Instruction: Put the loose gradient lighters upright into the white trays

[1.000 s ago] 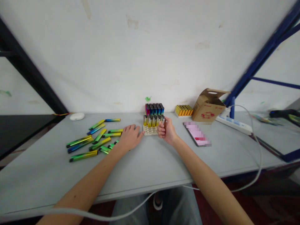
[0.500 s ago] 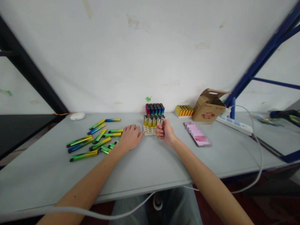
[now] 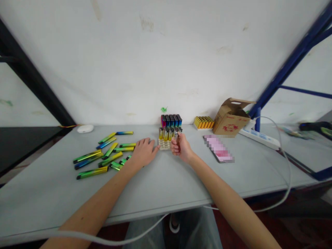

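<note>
A white cable (image 3: 145, 232) hangs just past the near edge of the grey counter (image 3: 160, 186). Two bare arms reach over it toward the middle. The left hand (image 3: 143, 152) lies flat and open on the counter, holding nothing, with its fingertips just beside a small cream tray (image 3: 164, 145). Under and beside that hand lie shiny green and yellow sticks (image 3: 103, 155), spread toward the left side. The right hand (image 3: 181, 147) is curled closed around one lighter (image 3: 176, 137), held upright right next to the tray's right side. More lighters (image 3: 166, 133) stand in the tray. To the right lies a flat pink thing (image 3: 218, 148). Near the far edge stand a dark pack of lighters (image 3: 171, 120), a yellow pack (image 3: 203, 122), a brown box (image 3: 230, 117) and a white power strip (image 3: 259, 136).
</note>
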Demonstrator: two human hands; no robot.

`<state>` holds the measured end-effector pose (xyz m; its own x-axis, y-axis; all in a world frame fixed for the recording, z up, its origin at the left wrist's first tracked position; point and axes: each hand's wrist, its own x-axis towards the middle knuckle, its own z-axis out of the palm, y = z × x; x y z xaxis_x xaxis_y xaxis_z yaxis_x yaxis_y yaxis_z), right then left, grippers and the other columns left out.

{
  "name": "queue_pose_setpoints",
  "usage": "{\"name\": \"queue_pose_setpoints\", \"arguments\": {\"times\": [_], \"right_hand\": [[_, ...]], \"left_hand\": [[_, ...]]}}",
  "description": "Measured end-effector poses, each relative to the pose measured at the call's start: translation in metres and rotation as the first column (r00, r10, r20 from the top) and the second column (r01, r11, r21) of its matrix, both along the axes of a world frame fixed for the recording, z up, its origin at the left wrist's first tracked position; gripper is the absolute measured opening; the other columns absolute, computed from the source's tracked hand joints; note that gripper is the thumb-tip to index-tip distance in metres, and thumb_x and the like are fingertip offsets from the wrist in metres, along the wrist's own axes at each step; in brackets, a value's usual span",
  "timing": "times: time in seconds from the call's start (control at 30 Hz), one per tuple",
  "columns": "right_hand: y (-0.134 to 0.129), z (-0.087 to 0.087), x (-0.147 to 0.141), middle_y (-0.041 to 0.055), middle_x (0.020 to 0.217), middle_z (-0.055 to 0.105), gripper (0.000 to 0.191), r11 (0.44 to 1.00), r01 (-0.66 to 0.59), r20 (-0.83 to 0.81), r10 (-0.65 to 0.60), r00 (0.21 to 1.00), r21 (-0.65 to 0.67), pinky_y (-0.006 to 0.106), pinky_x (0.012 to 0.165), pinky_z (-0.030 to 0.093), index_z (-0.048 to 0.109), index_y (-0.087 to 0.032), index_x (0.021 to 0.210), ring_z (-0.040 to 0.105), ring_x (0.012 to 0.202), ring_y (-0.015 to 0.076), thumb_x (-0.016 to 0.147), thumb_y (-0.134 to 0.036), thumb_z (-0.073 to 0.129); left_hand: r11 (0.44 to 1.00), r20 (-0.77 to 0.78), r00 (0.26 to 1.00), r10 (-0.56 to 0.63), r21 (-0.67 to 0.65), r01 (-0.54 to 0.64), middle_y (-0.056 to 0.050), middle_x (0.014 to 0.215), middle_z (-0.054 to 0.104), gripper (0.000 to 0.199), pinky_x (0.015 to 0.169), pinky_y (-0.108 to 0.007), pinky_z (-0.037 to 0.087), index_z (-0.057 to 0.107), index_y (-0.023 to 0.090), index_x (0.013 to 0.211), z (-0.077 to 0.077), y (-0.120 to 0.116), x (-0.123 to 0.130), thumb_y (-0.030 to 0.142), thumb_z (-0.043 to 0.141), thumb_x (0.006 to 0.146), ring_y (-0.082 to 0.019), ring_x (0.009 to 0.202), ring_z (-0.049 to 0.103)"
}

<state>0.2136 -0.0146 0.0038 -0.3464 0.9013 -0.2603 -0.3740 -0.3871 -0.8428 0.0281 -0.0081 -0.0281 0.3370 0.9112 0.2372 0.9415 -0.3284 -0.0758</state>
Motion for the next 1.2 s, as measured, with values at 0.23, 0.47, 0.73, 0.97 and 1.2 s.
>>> {"name": "queue_pose_setpoints", "arguments": {"times": [0.23, 0.47, 0.73, 0.97, 1.2], "right_hand": [[-0.0007, -0.0002, -0.0011, -0.0093, 0.044, 0.022, 0.047, 1.0, -0.01, 0.007, 0.01, 1.0, 0.016, 0.018, 0.036, 0.007, 0.031, -0.022, 0.058, 0.013, 0.037, 0.0069, 0.09, -0.056, 0.027], [0.0006, -0.0025, -0.0001, -0.0087, 0.044, 0.023, 0.055, 0.998, -0.023, -0.023, 0.024, 0.999, 0.05, 0.018, 0.036, 0.008, 0.034, -0.021, 0.058, 0.016, 0.037, 0.0066, 0.09, -0.065, 0.026], [-0.0004, 0.0, 0.0031, -0.0036, 0.053, 0.04, 0.052, 0.99, 0.041, -0.165, -0.018, 0.986, 0.135, 0.018, 0.035, 0.019, 0.052, -0.019, 0.076, 0.033, 0.04, 0.0093, 0.092, -0.059, 0.021], [-0.001, -0.0001, 0.0043, -0.0004, 0.066, 0.062, 0.019, 0.993, -0.001, -0.176, 0.021, 0.984, 0.116, 0.02, 0.044, 0.041, 0.059, -0.018, 0.09, 0.056, 0.052, 0.0119, 0.086, -0.028, 0.044], [-0.0018, 0.0008, 0.0076, 0.0044, 0.083, 0.072, 0.024, 0.986, -0.111, -0.235, 0.138, 0.962, 0.125, 0.032, 0.07, 0.055, 0.062, -0.017, 0.098, 0.067, 0.074, 0.0166, 0.091, -0.026, 0.041]], "left_hand": [[1.0, -0.003, 1.0, 0.002, -0.006, -0.002, -0.015, 0.117, 0.061, 0.043, 0.095, -0.043, 0.04, 0.061, 0.015, 0.115, -0.0005, -0.0007, -0.0002, 0.043, 0.032, 0.099, -0.03, 0.11, 0.056], [1.0, 0.0, 1.0, -0.002, -0.01, 0.002, -0.015, 0.116, 0.06, 0.044, 0.094, -0.044, 0.041, 0.061, 0.014, 0.114, -0.0003, -0.0004, -0.0002, 0.044, 0.033, 0.099, -0.031, 0.11, 0.056], [1.0, 0.0, 1.0, -0.007, -0.005, 0.007, -0.015, 0.116, 0.06, 0.042, 0.094, -0.044, 0.041, 0.061, 0.015, 0.115, -0.0024, 0.001, -0.0013, 0.041, 0.031, 0.1, -0.031, 0.11, 0.056], [1.0, 0.009, 1.0, -0.003, -0.016, 0.004, -0.016, 0.119, 0.06, 0.042, 0.095, -0.044, 0.04, 0.06, 0.015, 0.116, -0.003, 0.0022, -0.0012, 0.041, 0.031, 0.1, -0.031, 0.112, 0.055], [1.0, 0.0, 1.0, -0.007, -0.004, 0.007, -0.015, 0.113, 0.061, 0.039, 0.093, -0.044, 0.041, 0.061, 0.015, 0.109, -0.0008, 0.0005, -0.0003, 0.04, 0.033, 0.099, -0.03, 0.108, 0.057]]}}
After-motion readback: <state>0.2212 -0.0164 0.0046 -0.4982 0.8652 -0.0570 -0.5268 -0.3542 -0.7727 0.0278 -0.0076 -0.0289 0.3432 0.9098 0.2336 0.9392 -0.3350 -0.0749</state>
